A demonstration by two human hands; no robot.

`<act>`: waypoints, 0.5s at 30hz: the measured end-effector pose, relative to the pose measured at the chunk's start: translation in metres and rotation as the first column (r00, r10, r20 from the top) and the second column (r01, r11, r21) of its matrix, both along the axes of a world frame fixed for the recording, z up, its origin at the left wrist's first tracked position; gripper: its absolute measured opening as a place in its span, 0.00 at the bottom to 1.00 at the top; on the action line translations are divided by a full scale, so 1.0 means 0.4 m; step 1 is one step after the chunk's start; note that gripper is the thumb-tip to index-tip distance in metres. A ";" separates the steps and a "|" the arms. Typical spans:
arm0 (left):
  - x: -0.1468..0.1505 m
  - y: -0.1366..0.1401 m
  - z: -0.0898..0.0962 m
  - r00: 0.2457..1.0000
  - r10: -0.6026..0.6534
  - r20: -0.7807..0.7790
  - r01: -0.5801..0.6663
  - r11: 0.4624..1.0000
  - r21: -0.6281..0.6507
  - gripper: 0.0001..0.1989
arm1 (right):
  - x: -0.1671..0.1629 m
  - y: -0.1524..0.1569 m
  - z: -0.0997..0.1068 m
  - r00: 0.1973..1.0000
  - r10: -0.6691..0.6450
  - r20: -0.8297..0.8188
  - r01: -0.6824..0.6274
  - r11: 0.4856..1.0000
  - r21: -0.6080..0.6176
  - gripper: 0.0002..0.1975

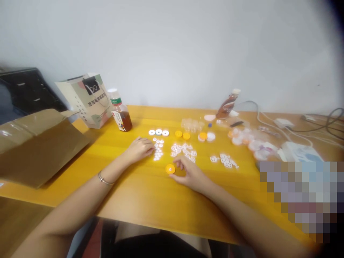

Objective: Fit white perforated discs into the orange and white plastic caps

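Note:
My right hand (189, 173) has its thumb and fingers closed around the edge of a round orange disc (170, 169) with a pale mark in its centre. My left hand (139, 148) rests on the table with bent fingers drawn together. Its fingertips reach the cluster of small white round pieces (158, 154); whether they pinch one is too blurred to tell. Flat white cut-out pieces (182, 148) lie just beyond my right hand. Farther back sit white ring-shaped discs (158, 132) and more orange discs (186, 136).
An open cardboard box (40, 143) and a paper bag (87, 100) stand at left, beside a tea bottle (122, 116). Another bottle (227, 105) stands at the back right. White dotted pieces (227, 160), clear plastic packs (258, 147) and cables (274, 125) lie at right.

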State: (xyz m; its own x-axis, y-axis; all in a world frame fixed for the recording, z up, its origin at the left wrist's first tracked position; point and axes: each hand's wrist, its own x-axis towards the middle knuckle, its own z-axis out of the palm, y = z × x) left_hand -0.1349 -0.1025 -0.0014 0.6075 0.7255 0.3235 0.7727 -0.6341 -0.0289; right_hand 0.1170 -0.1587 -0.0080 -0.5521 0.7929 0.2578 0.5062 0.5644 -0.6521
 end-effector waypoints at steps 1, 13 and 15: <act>-0.001 0.000 0.000 1.000 -0.006 -0.024 0.006 1.000 -0.006 0.08 | 0.001 0.000 0.000 1.000 0.000 0.005 0.000 1.000 0.002 0.11; -0.037 -0.010 0.046 0.991 -0.063 0.119 0.096 0.949 -0.300 0.10 | 0.005 0.001 -0.001 1.000 0.004 0.013 -0.004 1.000 0.005 0.06; -0.048 -0.008 0.049 0.989 -0.050 0.142 0.099 0.926 -0.364 0.08 | 0.007 0.003 -0.004 1.000 0.007 0.004 -0.007 1.000 -0.004 0.06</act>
